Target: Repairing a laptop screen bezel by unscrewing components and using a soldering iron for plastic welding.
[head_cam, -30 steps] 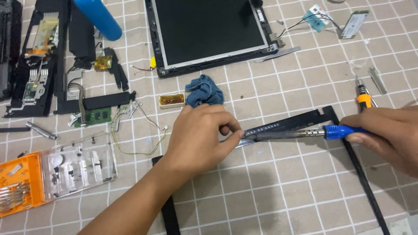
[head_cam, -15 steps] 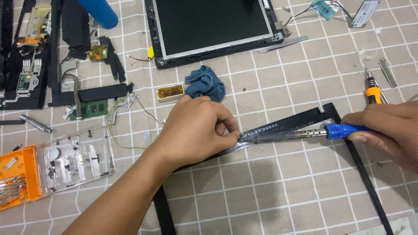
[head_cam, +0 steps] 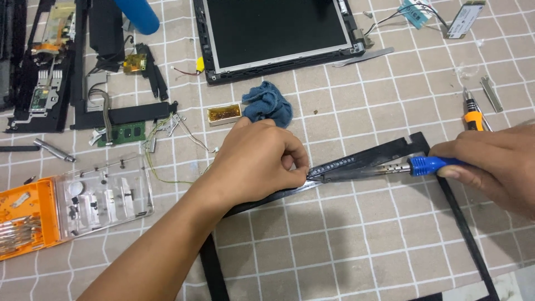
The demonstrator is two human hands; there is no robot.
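The left hand (head_cam: 262, 161) stays pinched on the black bezel frame (head_cam: 356, 161) lying on the worktop (head_cam: 345, 239), while the right hand (head_cam: 496, 161) keeps gripping the blue-handled screwdriver (head_cam: 390, 167); only the view has shifted, so the work continues unchanged.

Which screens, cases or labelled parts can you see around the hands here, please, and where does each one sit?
Screen panel: top centre, rectangular, dark and unlit, in a black frame.
Bit case: left edge, orange tray with clear lid.
Memory module: left of centre, small green board.
Card: top right corner, small pale rectangle; its label is too small to tell.
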